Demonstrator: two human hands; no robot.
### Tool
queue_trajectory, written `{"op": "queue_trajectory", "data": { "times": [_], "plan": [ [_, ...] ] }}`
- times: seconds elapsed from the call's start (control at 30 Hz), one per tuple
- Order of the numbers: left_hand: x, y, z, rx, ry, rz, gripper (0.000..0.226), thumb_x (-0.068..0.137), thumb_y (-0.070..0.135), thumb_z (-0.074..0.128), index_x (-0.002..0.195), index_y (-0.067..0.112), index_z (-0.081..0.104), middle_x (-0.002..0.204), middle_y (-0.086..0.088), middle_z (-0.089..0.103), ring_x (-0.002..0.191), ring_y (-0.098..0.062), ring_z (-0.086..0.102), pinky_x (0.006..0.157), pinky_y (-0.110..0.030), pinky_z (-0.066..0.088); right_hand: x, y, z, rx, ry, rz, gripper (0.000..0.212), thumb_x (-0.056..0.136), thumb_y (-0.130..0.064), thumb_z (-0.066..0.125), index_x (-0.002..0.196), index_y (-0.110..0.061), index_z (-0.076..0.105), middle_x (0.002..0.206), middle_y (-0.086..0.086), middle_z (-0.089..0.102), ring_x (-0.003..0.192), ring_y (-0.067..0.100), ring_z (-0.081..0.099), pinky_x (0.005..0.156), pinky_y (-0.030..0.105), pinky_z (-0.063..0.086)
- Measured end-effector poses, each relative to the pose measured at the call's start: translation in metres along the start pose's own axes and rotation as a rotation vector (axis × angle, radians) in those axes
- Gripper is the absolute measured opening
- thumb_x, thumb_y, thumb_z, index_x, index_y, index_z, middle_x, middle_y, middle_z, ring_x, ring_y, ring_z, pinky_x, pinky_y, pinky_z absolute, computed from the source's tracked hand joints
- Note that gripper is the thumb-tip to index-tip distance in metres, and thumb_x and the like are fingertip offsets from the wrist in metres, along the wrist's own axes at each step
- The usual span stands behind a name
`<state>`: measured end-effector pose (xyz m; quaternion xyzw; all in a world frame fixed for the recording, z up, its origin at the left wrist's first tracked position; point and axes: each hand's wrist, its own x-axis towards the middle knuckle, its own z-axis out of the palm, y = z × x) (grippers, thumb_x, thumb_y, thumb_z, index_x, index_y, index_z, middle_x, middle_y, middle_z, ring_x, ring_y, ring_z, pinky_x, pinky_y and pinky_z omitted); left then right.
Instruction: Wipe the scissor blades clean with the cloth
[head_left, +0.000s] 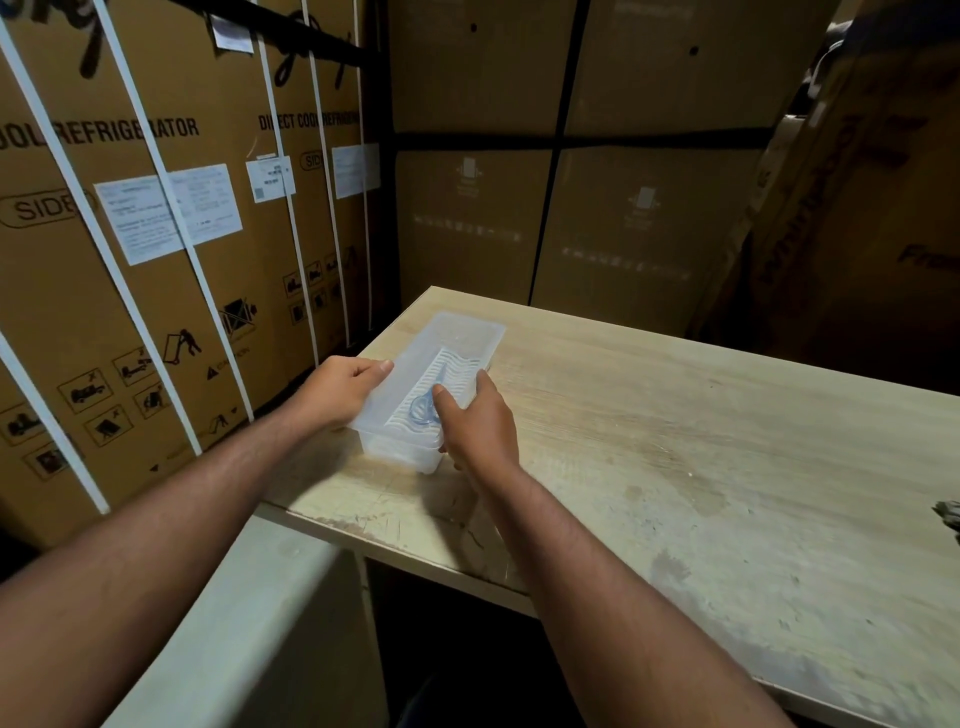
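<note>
The scissors lay inside the box, blue handles showing through its lid. The left hand gripped the box's left edge, the right hand its right. Still the fetching step, I'd say; opening the box comes next. No cloth seen.

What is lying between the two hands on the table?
In the head view, a clear plastic box sits between the left hand and the right hand, which grip its sides; something blue shows inside.
</note>
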<state>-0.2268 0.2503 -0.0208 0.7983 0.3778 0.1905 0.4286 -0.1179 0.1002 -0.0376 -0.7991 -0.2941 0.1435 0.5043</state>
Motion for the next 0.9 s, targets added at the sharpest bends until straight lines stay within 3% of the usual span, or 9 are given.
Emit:
{"op": "queue_trajectory", "data": {
  "times": [0.1,0.17,0.23,0.3,0.4,0.5,0.67,0.8,0.9],
  "plan": [
    [0.005,0.002,0.001,0.055,-0.029,0.016,0.042,0.111,0.043,0.049,0.136,0.016,0.071,0.113,-0.006,0.076,0.095,-0.026,0.073,0.071,-0.032,0.054,0.001,0.002,0.003,-0.012,0.01,0.02,0.061,0.104,-0.054,0.055,0.156,-0.025,0.043,0.141,-0.002,0.068,0.1,0.021,0.076,0.09,0.049,0.065],
    [0.009,0.006,0.003,0.18,-0.059,0.043,0.044,0.113,0.041,0.042,0.146,0.019,0.062,0.129,-0.01,0.072,0.109,-0.028,0.069,0.086,-0.036,0.056,0.001,0.004,0.001,-0.074,0.003,0.043,0.071,0.104,-0.058,0.052,0.164,-0.025,0.033,0.155,0.0,0.059,0.126,0.028,0.068,0.104,0.047,0.058],
    [0.011,0.01,0.006,0.367,-0.07,0.064,0.048,0.115,0.041,0.035,0.159,0.025,0.045,0.151,-0.014,0.06,0.128,-0.033,0.062,0.105,-0.044,0.052,0.002,0.003,-0.005,-0.2,-0.011,0.025,0.072,0.105,-0.058,0.051,0.165,-0.022,0.032,0.161,0.003,0.052,0.141,0.03,0.056,0.107,0.042,0.05],
    [0.011,0.015,0.008,0.519,-0.051,0.126,0.056,0.115,0.04,0.035,0.168,0.031,0.022,0.17,-0.008,0.036,0.144,-0.033,0.049,0.115,-0.048,0.045,0.004,-0.002,-0.011,-0.393,0.013,-0.063,0.078,0.104,-0.06,0.051,0.167,-0.023,0.026,0.171,0.006,0.034,0.155,0.032,0.034,0.111,0.045,0.045],
    [0.011,0.021,0.008,0.598,-0.137,0.211,0.055,0.115,0.032,0.038,0.168,0.03,0.025,0.179,0.006,0.015,0.16,-0.029,0.029,0.129,-0.047,0.028,0.013,-0.004,-0.016,-0.575,-0.08,-0.161,0.082,0.105,-0.063,0.046,0.17,-0.022,0.018,0.18,-0.002,0.005,0.166,0.029,-0.003,0.125,0.05,0.031],
    [0.017,0.015,0.006,0.58,-0.154,0.187,0.051,0.115,0.036,0.036,0.166,0.029,0.033,0.176,0.005,0.026,0.161,-0.027,0.028,0.131,-0.046,0.023,0.021,0.004,-0.016,-0.559,-0.142,-0.166,0.08,0.106,-0.065,0.041,0.169,-0.019,0.023,0.179,0.0,0.015,0.167,0.029,0.004,0.129,0.052,0.021],
    [0.021,0.012,0.002,0.509,-0.132,0.18,0.048,0.114,0.036,0.04,0.162,0.032,0.042,0.172,0.005,0.036,0.157,-0.028,0.036,0.128,-0.045,0.03,0.026,0.006,-0.019,-0.595,-0.119,-0.176,0.083,0.102,-0.07,0.044,0.167,-0.02,0.03,0.177,0.002,0.023,0.165,0.03,0.016,0.13,0.053,0.019],
    [0.031,0.033,0.0,0.535,-0.106,0.178,0.049,0.11,0.048,0.047,0.15,0.024,0.058,0.161,-0.004,0.054,0.146,-0.029,0.051,0.118,-0.049,0.043,0.021,0.021,-0.032,-0.324,-0.218,-0.239,0.102,0.097,-0.078,0.047,0.171,-0.019,0.01,0.18,-0.003,0.004,0.167,0.02,-0.004,0.133,0.044,0.011],
    [0.045,0.065,0.014,0.488,-0.069,0.249,0.057,0.107,0.052,0.051,0.153,0.019,0.052,0.159,-0.006,0.054,0.143,-0.028,0.053,0.116,-0.049,0.045,0.045,0.039,-0.066,-0.241,-0.13,-0.34,0.097,0.101,-0.07,0.049,0.171,-0.02,0.005,0.18,-0.006,-0.002,0.165,0.012,-0.01,0.132,0.033,0.004]
  ]
}}
